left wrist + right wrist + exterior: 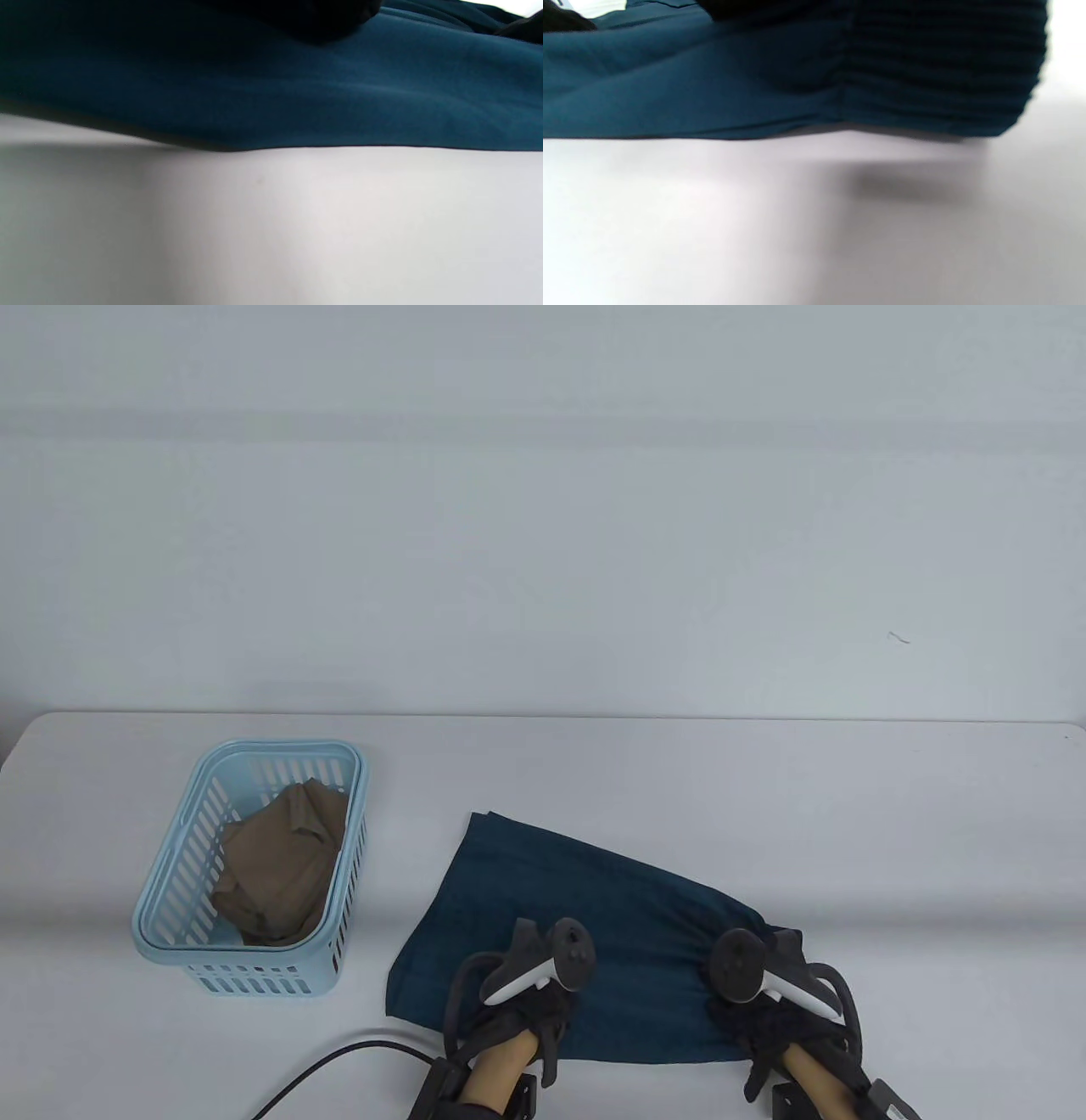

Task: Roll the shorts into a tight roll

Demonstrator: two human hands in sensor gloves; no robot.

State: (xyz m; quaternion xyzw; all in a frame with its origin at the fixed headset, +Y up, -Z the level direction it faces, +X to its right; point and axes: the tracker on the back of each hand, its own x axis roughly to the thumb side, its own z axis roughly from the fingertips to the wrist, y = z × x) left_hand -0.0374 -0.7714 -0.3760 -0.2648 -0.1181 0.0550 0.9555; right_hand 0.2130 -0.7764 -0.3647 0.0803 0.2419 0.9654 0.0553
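Dark teal shorts [577, 916] lie folded flat on the white table [764, 797], with the ribbed waistband [946, 63] at the right end. My left hand [530, 984] rests on the near edge of the shorts, left of middle. My right hand [764, 993] rests on the waistband end at the near right. The trackers hide the fingers of both hands in the table view. In the wrist views only dark glove tips show at the top edge, the left fingers [318, 17] and the right fingers [763, 8], lying on the cloth.
A light blue slatted basket [170, 899] stands at the left with a crumpled tan garment [280, 865] inside. A black cable [339, 1060] runs along the table's near edge by my left arm.
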